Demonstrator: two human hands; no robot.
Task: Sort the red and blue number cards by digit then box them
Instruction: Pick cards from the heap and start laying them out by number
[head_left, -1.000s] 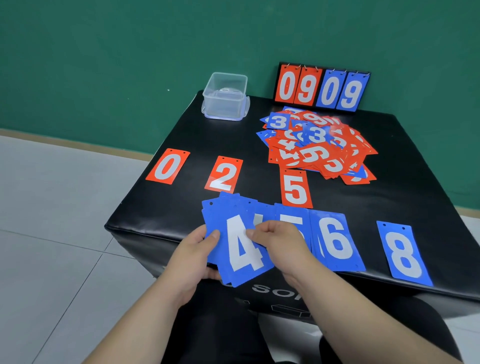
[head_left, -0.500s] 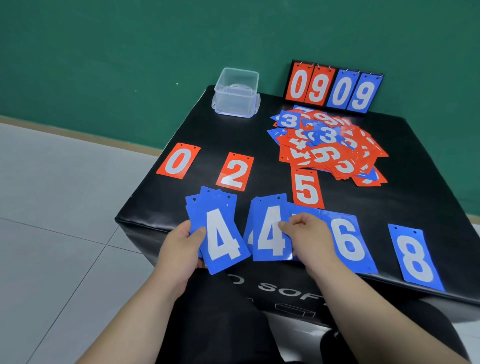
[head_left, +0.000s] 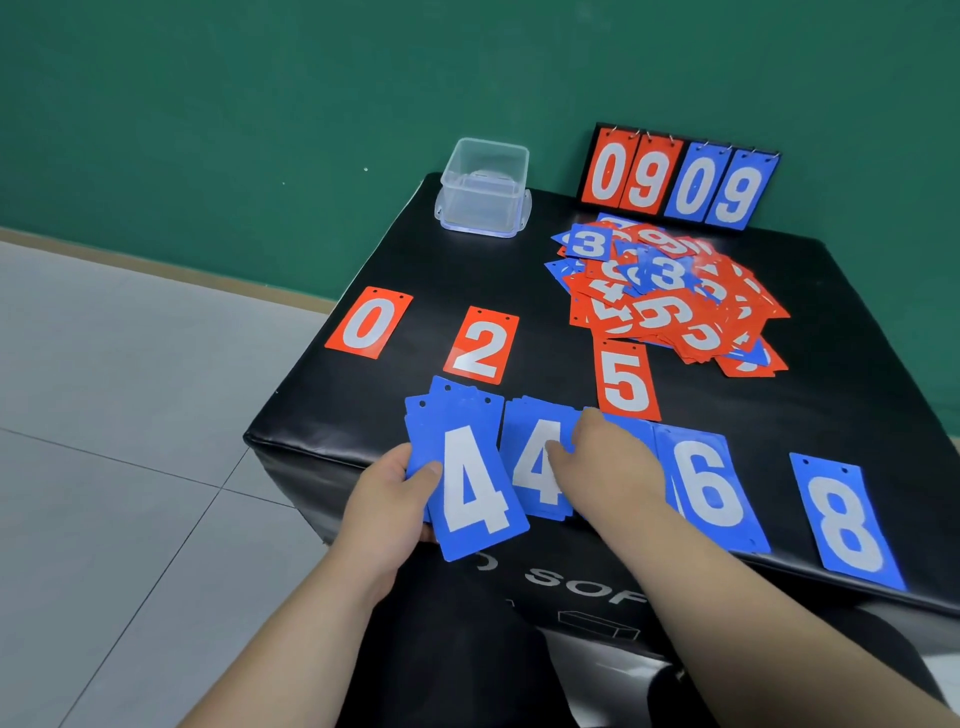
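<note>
Seeing left hand (head_left: 385, 512) pinch fanned blue 4 stack (head_left: 470, 483) at black table (head_left: 343, 415) near edge: thin glossy rectangles, white digits, punched holes. Right hand (head_left: 613, 467) rests on second blue 4 pile (head_left: 530, 441); I can't tell grip

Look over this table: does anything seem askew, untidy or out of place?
The heap of red and blue cards at the back right is a jumble, overlapping at every angle and not yet sorted. The clear plastic box seems to stand upside down, its wider rim at the bottom.
</note>
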